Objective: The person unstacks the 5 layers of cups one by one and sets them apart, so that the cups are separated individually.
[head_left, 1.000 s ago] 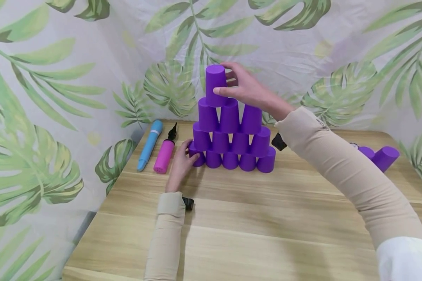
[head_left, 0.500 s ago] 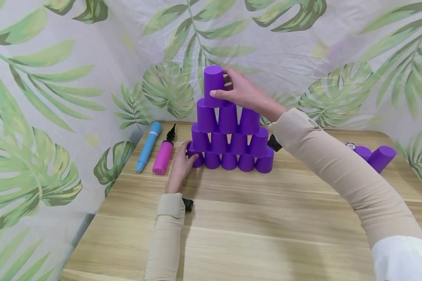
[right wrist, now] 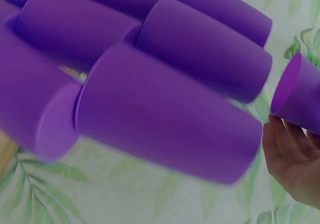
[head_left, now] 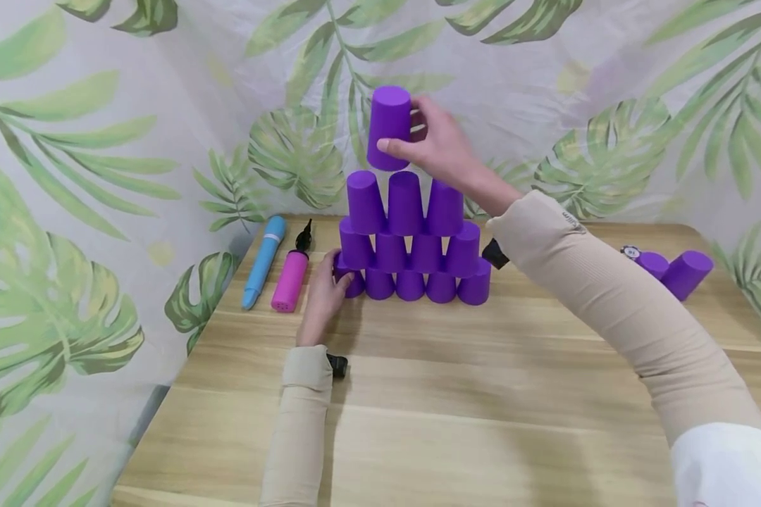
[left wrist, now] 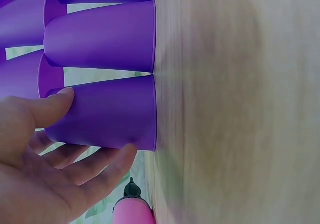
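Note:
My right hand (head_left: 444,144) holds an upside-down purple cup (head_left: 390,127) by its right side, thumb in front. A gap shows between that cup and the top tier, where three upside-down cups (head_left: 405,204) stand side by side. Below them are two wider tiers of the same cups. At the left end of the bottom row, my left hand (head_left: 323,296) grips the outermost cup (left wrist: 110,114), thumb near its closed end and fingers round its outer side. The raised cup's open rim (right wrist: 287,86) shows in the right wrist view.
A blue rod-shaped thing (head_left: 264,260) and a pink hand pump (head_left: 290,280) with a black nozzle lie left of the pyramid. At the right, one cup (head_left: 688,274) tilts beside another cup (head_left: 653,264) and a small round thing (head_left: 630,252). Leaf-patterned cloth (head_left: 514,84) hangs behind the table.
My right hand has raised its cup from right at the top tier to above it. My left hand keeps its place at the bottom left cup.

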Action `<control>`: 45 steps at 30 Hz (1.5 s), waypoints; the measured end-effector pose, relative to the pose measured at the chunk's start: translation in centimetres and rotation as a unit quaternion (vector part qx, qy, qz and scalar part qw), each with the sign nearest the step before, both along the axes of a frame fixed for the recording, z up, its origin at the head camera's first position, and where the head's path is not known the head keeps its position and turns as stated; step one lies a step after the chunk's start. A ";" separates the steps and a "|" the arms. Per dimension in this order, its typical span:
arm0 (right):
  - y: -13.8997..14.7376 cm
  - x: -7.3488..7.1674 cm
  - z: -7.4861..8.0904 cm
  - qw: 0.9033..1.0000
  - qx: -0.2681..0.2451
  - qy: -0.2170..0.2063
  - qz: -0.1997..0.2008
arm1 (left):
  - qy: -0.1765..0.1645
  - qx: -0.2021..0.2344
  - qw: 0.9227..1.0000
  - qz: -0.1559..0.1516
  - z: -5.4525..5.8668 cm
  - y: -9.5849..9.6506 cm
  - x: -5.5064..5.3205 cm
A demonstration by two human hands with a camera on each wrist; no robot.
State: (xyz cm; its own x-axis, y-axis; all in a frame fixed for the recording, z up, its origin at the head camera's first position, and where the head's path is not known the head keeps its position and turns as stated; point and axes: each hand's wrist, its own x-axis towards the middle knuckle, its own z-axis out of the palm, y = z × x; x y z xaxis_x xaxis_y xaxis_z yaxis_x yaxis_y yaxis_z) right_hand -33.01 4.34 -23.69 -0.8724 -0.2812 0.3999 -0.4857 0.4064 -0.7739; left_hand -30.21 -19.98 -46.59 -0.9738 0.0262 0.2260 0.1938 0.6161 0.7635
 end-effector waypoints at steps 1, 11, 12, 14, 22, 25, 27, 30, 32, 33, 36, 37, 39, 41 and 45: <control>0.4 0.2 0.2 1.000 -0.007 0.006 -0.010 | 0.001 -0.002 1.000 0.001 0.1 -0.1 0.0; 5.3 1.8 1.1 0.993 -0.035 0.062 -0.094 | 0.007 -0.012 1.000 0.015 1.1 -1.2 0.2; 5.8 1.9 1.2 0.992 -0.041 0.061 -0.104 | 0.005 -0.012 1.000 0.016 1.1 -1.3 0.3; 6.8 2.1 1.2 0.990 -0.044 0.059 -0.124 | 0.003 -0.013 1.000 0.018 1.1 -1.5 0.4; 11.8 2.7 0.5 0.979 -0.044 0.031 -0.198 | 0.003 -0.007 1.000 0.020 1.1 -1.9 0.7; 14.2 2.6 -0.9 0.974 -0.030 0.000 -0.223 | 0.002 -0.011 1.000 0.018 1.0 -1.7 0.6; 15.8 2.6 -2.2 0.972 -0.011 -0.028 -0.235 | 0.001 -0.013 1.000 0.017 1.0 -1.6 0.5; 18.1 2.5 -4.6 0.968 0.024 -0.052 -0.246 | -0.001 -0.013 1.000 0.017 0.9 -1.4 0.5; 19.4 2.4 -6.4 0.964 0.039 -0.061 -0.254 | -0.002 -0.012 1.000 0.017 0.9 -1.3 0.5; 20.0 2.4 -7.2 0.962 0.047 -0.067 -0.260 | -0.001 -0.012 1.000 0.017 0.8 -1.3 0.6; 21.6 2.0 -9.7 0.954 0.062 -0.087 -0.280 | -0.006 -0.011 1.000 0.017 0.6 -1.3 0.7; 22.0 1.8 -10.5 0.951 0.067 -0.096 -0.286 | -0.008 -0.011 1.000 0.018 0.6 -1.3 0.7; 22.9 1.4 -12.0 0.944 0.077 -0.115 -0.299 | -0.011 -0.010 1.000 0.019 0.5 -1.3 0.7; 23.6 1.0 -13.3 0.939 0.081 -0.133 -0.307 | -0.012 -0.009 1.000 0.019 0.4 -1.3 0.7; 24.5 0.6 -15.6 0.929 0.086 -0.154 -0.325 | -0.010 -0.006 1.000 0.019 0.5 -1.2 0.7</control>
